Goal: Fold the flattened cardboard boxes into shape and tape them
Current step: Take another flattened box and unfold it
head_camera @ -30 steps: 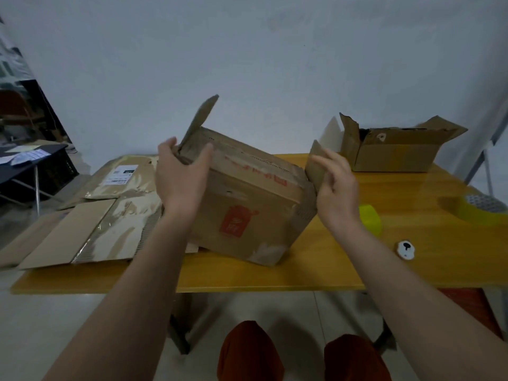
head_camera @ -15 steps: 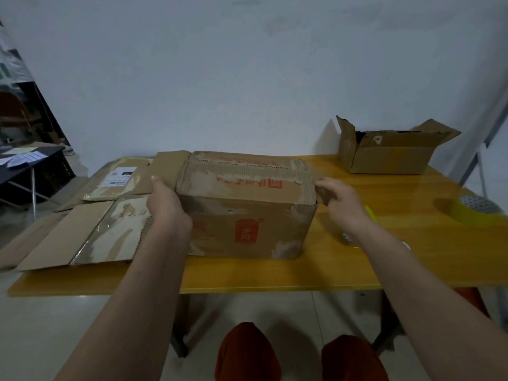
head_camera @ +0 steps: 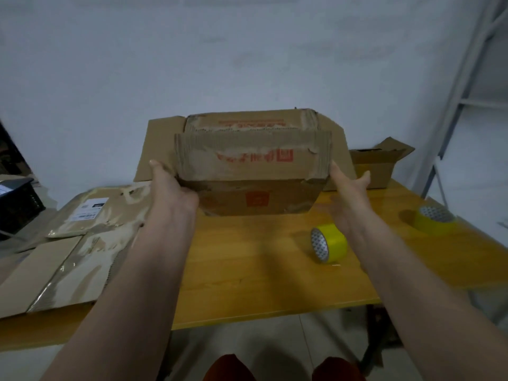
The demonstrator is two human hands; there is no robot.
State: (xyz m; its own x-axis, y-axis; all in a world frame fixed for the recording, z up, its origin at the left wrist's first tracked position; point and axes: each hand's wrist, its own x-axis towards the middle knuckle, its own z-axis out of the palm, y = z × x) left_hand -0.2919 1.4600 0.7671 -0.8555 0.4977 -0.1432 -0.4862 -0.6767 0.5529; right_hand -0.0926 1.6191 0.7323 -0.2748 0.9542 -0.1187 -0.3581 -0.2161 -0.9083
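Note:
A worn brown cardboard box (head_camera: 255,171) with red print is held above the yellow table (head_camera: 247,270), tilted toward me, its two long flaps folded in and its side flaps sticking out. My left hand (head_camera: 170,185) grips its lower left corner. My right hand (head_camera: 346,185) presses flat against its right side, thumb spread. A yellow tape roll (head_camera: 328,246) lies on its side on the table just below my right wrist. Flattened cardboard boxes (head_camera: 68,257) lie at the table's left end.
A second yellow tape roll (head_camera: 434,222) sits near the table's right edge. An open folded box (head_camera: 379,166) stands at the back right, partly behind the held box. A metal shelf frame (head_camera: 467,78) rises on the right. A dark desk (head_camera: 16,199) is at far left.
The box has been lifted off the table and carried away from me toward the back. Both hands moved with it, and the tape roll beneath my right arm has come into view.

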